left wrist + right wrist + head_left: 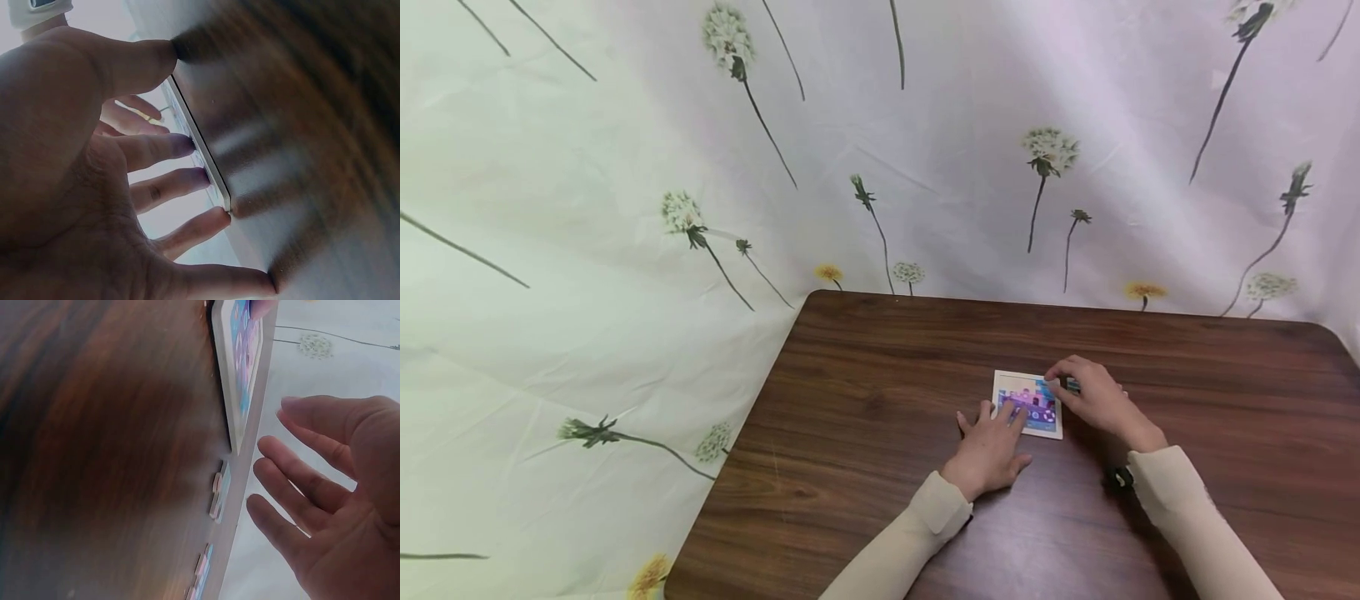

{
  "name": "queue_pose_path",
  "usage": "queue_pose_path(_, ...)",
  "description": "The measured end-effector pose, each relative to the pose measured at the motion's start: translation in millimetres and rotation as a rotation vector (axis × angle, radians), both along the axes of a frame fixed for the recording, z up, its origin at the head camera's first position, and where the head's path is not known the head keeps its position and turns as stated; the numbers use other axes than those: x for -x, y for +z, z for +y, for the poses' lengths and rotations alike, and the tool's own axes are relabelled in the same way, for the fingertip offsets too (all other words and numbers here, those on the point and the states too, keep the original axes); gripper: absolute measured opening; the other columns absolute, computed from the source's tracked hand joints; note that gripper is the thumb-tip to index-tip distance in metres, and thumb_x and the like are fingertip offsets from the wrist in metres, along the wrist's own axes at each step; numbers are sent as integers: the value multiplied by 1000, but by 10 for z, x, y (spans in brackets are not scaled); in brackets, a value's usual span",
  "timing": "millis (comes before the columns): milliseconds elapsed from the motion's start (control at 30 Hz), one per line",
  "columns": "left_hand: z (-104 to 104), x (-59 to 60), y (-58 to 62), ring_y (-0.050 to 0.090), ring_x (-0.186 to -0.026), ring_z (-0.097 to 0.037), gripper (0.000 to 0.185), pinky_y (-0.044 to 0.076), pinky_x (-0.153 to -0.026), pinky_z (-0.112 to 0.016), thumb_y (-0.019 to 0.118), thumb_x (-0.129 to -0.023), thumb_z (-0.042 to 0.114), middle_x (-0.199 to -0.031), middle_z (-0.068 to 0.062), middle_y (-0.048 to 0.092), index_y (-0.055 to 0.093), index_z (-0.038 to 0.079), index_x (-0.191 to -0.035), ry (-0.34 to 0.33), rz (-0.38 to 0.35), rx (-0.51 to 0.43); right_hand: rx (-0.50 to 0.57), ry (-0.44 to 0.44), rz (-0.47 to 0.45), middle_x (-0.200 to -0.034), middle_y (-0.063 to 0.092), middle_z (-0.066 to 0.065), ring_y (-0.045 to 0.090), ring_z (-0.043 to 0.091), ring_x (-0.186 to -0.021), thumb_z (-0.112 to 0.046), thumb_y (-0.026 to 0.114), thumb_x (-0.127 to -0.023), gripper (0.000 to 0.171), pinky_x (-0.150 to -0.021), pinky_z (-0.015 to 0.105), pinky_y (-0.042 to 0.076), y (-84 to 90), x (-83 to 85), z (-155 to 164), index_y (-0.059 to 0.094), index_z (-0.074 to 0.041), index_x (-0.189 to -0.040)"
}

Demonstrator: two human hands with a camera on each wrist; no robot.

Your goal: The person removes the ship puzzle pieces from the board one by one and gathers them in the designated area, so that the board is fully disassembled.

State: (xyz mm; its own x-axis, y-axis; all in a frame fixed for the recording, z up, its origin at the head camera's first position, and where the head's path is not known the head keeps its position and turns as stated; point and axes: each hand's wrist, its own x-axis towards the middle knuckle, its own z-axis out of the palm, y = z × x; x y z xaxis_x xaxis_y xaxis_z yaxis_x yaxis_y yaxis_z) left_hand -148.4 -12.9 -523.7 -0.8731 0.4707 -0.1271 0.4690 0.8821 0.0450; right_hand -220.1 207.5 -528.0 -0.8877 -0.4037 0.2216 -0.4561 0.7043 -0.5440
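A small jigsaw puzzle (1033, 398) in a white frame lies on the table, its picture purple, pink and blue, with a plain beige patch at the upper left. My left hand (988, 450) has its fingers spread; some fingertips rest on the puzzle's lower left part, while the thumb touches the table. Over the upper right corner is my right hand (1097, 400), fingers loosely bent. In the right wrist view nothing shows between its fingers (300, 478). Loose puzzle pieces (219, 494) lie beside the frame, partly hidden by the right hand in the head view.
The dark wooden table (850, 400) has rounded corners and meets a white curtain (940, 208) with dandelion prints at its back and left edges. A dark object (1120, 479) shows at the right wrist.
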Motion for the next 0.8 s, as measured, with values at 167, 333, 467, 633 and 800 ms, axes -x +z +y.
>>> queue_pose_path(167, 6, -12, 11, 47, -134, -26, 69, 51, -101, -70, 65, -99, 54, -158, 6, 46, 44, 26, -158, -6, 16, 6, -13, 11, -19, -114, 72, 19, 69, 41, -110, -6, 70, -98, 14, -94, 61, 55, 8, 1, -62, 74, -2, -110)
queue_pose_path(333, -6, -11, 16, 47, -134, -26, 68, 51, -101, -70, 65, -99, 55, -158, 6, 46, 45, 26, -158, -6, 20, 12, -29, 34, -36, -115, 73, 18, 69, 39, -109, -8, 71, -97, 17, -94, 60, 55, -13, 16, -108, 74, -2, -113)
queue_pose_path(467, -5, -10, 12, 47, -134, -26, 69, 51, -100, -71, 64, -99, 55, -158, 5, 46, 44, 26, -158, -8, 14, 9, -37, 44, -42, -115, 73, 18, 69, 37, -106, -8, 71, -97, 17, -92, 59, 55, -41, 30, -121, 75, -4, -113)
queue_pose_path(633, -3, -11, 8, 47, -134, -26, 69, 51, -101, -71, 64, -99, 55, -158, 5, 45, 44, 26, -159, -4, -1, 8, -47, 40, -44, -114, 73, 17, 69, 32, -100, -9, 72, -97, 14, -87, 55, 56, -59, 45, -122, 75, -4, -110)
queue_pose_path(800, -4, -8, 22, 46, -136, -27, 70, 50, -101, -72, 64, -99, 55, -159, 5, 45, 43, 26, -159, 0, -2, 15, -53, 33, -32, -113, 72, 17, 69, 31, -98, -8, 72, -96, 8, -87, 54, 56, -71, 63, -122, 76, -6, -103)
